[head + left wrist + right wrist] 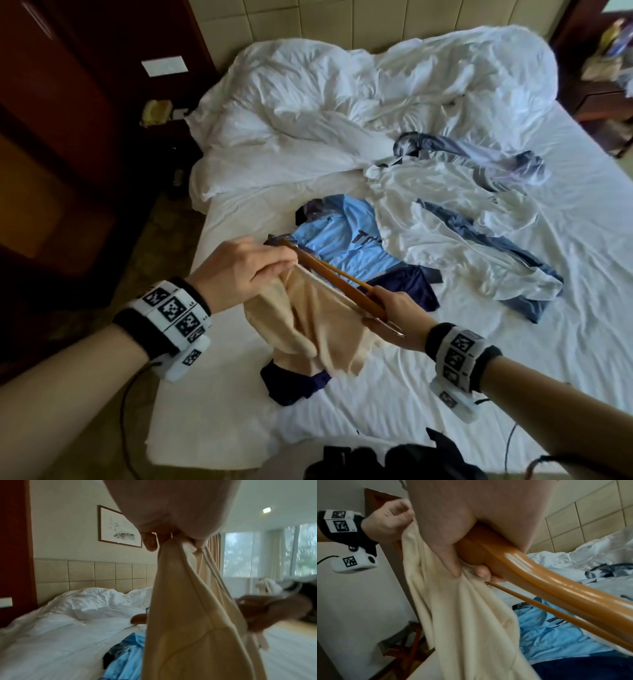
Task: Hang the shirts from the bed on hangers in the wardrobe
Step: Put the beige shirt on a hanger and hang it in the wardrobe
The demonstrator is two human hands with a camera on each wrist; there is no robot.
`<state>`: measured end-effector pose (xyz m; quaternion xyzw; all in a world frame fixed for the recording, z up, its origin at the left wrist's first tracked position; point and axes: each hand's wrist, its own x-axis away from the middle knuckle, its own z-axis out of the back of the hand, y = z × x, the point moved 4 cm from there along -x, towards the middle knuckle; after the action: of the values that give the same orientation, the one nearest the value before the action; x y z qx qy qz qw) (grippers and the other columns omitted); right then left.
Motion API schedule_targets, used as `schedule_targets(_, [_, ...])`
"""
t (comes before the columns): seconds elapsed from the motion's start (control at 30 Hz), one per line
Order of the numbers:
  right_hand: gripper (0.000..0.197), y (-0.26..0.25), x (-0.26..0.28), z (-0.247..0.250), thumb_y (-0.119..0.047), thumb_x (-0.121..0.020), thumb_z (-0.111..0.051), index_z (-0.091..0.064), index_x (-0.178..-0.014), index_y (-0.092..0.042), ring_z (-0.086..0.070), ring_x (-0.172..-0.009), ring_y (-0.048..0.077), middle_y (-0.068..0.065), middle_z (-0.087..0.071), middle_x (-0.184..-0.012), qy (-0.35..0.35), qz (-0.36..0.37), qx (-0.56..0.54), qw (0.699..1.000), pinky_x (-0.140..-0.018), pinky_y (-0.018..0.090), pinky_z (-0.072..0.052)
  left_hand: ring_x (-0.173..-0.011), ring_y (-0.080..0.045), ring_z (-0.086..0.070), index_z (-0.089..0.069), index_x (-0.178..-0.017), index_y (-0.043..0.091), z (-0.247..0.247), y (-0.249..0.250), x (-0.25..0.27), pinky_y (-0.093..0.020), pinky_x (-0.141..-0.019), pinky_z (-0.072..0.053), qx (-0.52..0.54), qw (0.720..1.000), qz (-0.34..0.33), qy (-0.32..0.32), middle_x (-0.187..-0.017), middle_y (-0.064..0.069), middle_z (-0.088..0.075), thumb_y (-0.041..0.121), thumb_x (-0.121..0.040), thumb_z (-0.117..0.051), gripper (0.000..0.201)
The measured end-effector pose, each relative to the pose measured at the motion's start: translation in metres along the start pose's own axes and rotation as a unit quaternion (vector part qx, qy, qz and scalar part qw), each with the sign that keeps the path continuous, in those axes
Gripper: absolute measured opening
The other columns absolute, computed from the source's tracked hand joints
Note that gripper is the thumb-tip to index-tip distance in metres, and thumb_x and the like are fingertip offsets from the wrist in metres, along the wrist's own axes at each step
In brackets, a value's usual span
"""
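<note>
A cream shirt (308, 329) hangs above the bed's near left part, bunched at its top edge in my left hand (246, 270). The left wrist view shows those fingers (150, 542) pinching the cream shirt (188, 615). My right hand (394, 308) grips a brown wooden hanger (329, 274) at its middle; the hanger's arm reaches toward my left hand along the shirt's top edge. In the right wrist view the hanger (547, 582) runs out from my curled fingers (481, 572) beside the cream shirt (471, 615). A light blue jersey (342, 240), a dark navy garment (294, 383) and a white-and-blue shirt (462, 222) lie on the bed.
The bed (548, 342) has white sheets and a crumpled duvet (376, 96) by the padded headboard. Dark wooden furniture (51, 137) stands on the left, a nightstand (603, 96) at the far right. A black object (394, 459) sits at the near edge.
</note>
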<state>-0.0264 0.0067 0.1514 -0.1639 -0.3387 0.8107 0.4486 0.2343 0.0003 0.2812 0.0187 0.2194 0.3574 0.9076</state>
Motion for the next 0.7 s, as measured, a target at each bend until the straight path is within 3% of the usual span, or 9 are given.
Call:
schedule_targets(0.13, [0.025,0.004,0.005,0.026,-0.030,-0.087,-0.064,-0.057,-0.103,-0.013,-0.063,-0.068,0.021,-0.003,-0.064,-0.080,0.006,0.000,0.033,0.999,-0.064,0.038,-0.050,-0.059,-0.013,-0.058,-0.071,-0.091,0.026,-0.015,-0.022,0.023,-0.022,-0.070,-0.027,-0.117,0.978,-0.009,-0.170,-0.075,0.009,-0.070,0.043,-0.099,-0.040,0.036])
schedule_targets(0.17, [0.024,0.003,0.004,0.032,-0.030,-0.087,-0.063,-0.057,-0.103,-0.013,-0.062,-0.067,0.021,-0.003,-0.063,-0.079,0.010,0.008,0.032,0.999,-0.064,0.038,-0.049,-0.066,-0.012,-0.060,-0.070,-0.092,0.028,-0.022,-0.023,0.026,-0.021,-0.072,-0.024,-0.149,0.958,0.007,-0.245,-0.080,0.010,-0.070,0.044,-0.099,-0.038,0.037])
schedule_targets(0.23, [0.020,-0.002,0.000,0.038,-0.026,-0.088,-0.063,-0.058,-0.101,-0.013,-0.060,-0.066,0.020,-0.004,-0.062,-0.078,0.021,0.029,0.039,0.999,-0.063,0.034,-0.047,-0.089,-0.012,-0.060,-0.068,-0.095,0.029,-0.040,-0.021,0.038,-0.025,-0.083,-0.024,-0.200,0.886,0.042,-0.415,-0.093,0.011,-0.068,0.044,-0.101,-0.038,0.035])
schedule_targets(0.3, [0.016,-0.006,-0.003,0.040,-0.021,-0.088,-0.065,-0.057,-0.100,-0.014,-0.058,-0.064,0.018,-0.006,-0.060,-0.076,0.030,0.035,0.043,0.998,-0.062,0.031,-0.044,-0.106,-0.013,-0.056,-0.069,-0.096,0.027,-0.051,-0.013,0.045,-0.039,-0.097,-0.023,-0.248,0.829,0.008,-0.501,-0.097,0.011,-0.068,0.043,-0.101,-0.040,0.033])
schedule_targets(0.37, [0.015,-0.005,-0.006,0.038,-0.018,-0.087,-0.066,-0.057,-0.100,-0.017,-0.057,-0.065,0.017,-0.007,-0.060,-0.076,0.029,0.024,0.049,0.998,-0.063,0.029,-0.043,-0.116,-0.014,-0.047,-0.070,-0.098,0.025,-0.058,-0.005,0.050,-0.049,-0.102,-0.018,-0.279,0.806,-0.035,-0.521,-0.098,0.010,-0.068,0.041,-0.101,-0.042,0.033])
schedule_targets(0.47, [0.014,0.001,-0.004,0.036,-0.017,-0.087,-0.066,-0.055,-0.094,-0.023,-0.057,-0.066,0.015,-0.007,-0.060,-0.077,0.012,-0.010,0.046,0.999,-0.063,0.027,-0.041,-0.109,-0.018,-0.048,-0.070,-0.101,0.024,-0.058,0.000,0.050,-0.042,-0.094,-0.023,-0.291,0.799,-0.030,-0.525,-0.100,0.006,-0.067,0.031,-0.102,-0.043,0.028])
schedule_targets(0.6, [0.009,0.008,0.006,0.035,-0.016,-0.088,-0.068,-0.063,-0.096,-0.016,-0.056,-0.062,0.003,-0.008,-0.062,-0.076,0.006,-0.070,0.008,0.997,-0.059,0.014,-0.038,-0.093,-0.020,-0.059,-0.066,-0.097,0.028,-0.048,-0.009,0.046,-0.036,-0.081,-0.034,-0.326,0.833,-0.005,-0.446,-0.098,0.006,-0.065,0.019,-0.093,-0.054,0.015])
schedule_targets(0.7, [0.012,0.009,0.011,0.035,-0.013,-0.088,-0.069,-0.062,-0.090,-0.022,-0.056,-0.065,-0.005,-0.013,-0.058,-0.072,0.002,-0.099,-0.048,0.994,-0.062,0.011,-0.041,-0.104,-0.026,-0.049,-0.061,-0.106,0.026,-0.048,-0.014,0.042,-0.041,-0.079,-0.031,-0.346,0.835,0.017,-0.427,-0.124,0.000,-0.054,0.022,-0.097,-0.048,0.016])
